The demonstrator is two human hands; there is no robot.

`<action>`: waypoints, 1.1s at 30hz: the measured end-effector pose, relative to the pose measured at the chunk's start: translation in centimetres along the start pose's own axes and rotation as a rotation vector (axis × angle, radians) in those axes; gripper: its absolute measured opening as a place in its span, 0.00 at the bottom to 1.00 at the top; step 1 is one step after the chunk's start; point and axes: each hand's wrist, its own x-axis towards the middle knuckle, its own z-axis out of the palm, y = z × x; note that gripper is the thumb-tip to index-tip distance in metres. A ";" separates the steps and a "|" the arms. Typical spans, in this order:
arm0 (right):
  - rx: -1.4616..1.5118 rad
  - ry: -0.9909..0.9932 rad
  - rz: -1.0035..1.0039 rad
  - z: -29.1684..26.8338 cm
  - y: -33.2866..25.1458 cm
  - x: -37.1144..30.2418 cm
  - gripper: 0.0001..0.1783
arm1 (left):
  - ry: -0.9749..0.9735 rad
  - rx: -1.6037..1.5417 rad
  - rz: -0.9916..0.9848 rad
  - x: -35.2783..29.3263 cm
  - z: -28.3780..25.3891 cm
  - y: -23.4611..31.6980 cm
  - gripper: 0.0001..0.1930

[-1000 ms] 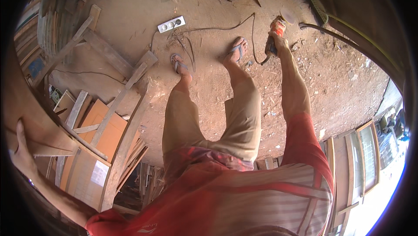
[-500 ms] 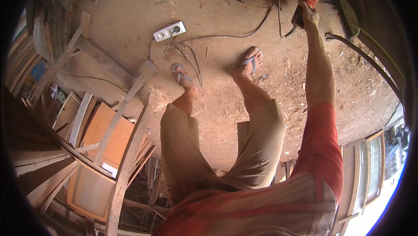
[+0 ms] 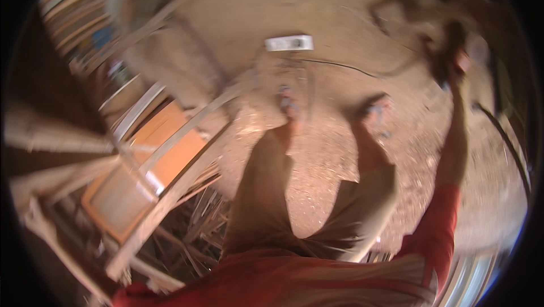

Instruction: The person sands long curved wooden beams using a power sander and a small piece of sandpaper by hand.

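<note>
My right hand (image 3: 458, 75) is stretched far out at the right, wrapped round a red-and-black angle grinder (image 3: 463, 61). The tool's pale round disc (image 3: 479, 49) points away from me, and motion smears its outline. At the lower left, a red sleeve (image 3: 136, 294) leads to my left forearm (image 3: 71, 259). My left hand (image 3: 37, 215) appears at its end beside wooden beams (image 3: 68, 182); its fingers are too blurred to read. Between my feet and the far side, a white power strip (image 3: 289, 43) lies on the dirt floor with a dark plug in it.
A dark cable (image 3: 340, 64) runs from near the strip toward the right. A thicker black hose or cable (image 3: 504, 131) curves along the right edge. Timber framing (image 3: 175, 193) and an orange panel (image 3: 164, 140) crowd the left. My sandalled feet (image 3: 288, 103) stand on ground strewn with wood chips.
The view has swung, so the floor, strip and feet appear farther right and lower. My left sleeve and forearm have come into view at lower left. The grinder stays in my right hand.
</note>
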 end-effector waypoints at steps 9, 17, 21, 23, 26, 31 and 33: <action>-0.279 0.176 0.436 10.8 -7.8 -11.3 0.43 | 0.043 -0.109 0.097 2.1 -0.8 21.4 0.34; -0.244 0.195 0.607 5.4 -7.4 -31.9 0.57 | -0.024 -0.186 0.052 2.9 0.9 20.6 0.29; -0.171 0.128 0.564 4.4 -14.3 -46.4 0.42 | -0.033 -0.247 0.106 4.5 1.2 22.9 0.31; 0.140 0.227 0.635 3.5 -19.8 -51.1 0.36 | -0.028 -0.258 0.135 4.9 1.2 23.5 0.31; 0.368 0.077 0.661 0.4 -30.8 -53.1 0.32 | 0.005 -0.256 0.165 3.8 0.1 24.5 0.33; 0.846 -0.058 0.317 -8.2 -54.3 -53.2 0.22 | 0.097 -0.128 0.165 2.4 1.0 21.3 0.41; 0.849 -0.111 0.232 -8.5 -59.4 -52.4 0.25 | 0.150 -0.130 0.232 3.2 2.0 21.1 0.41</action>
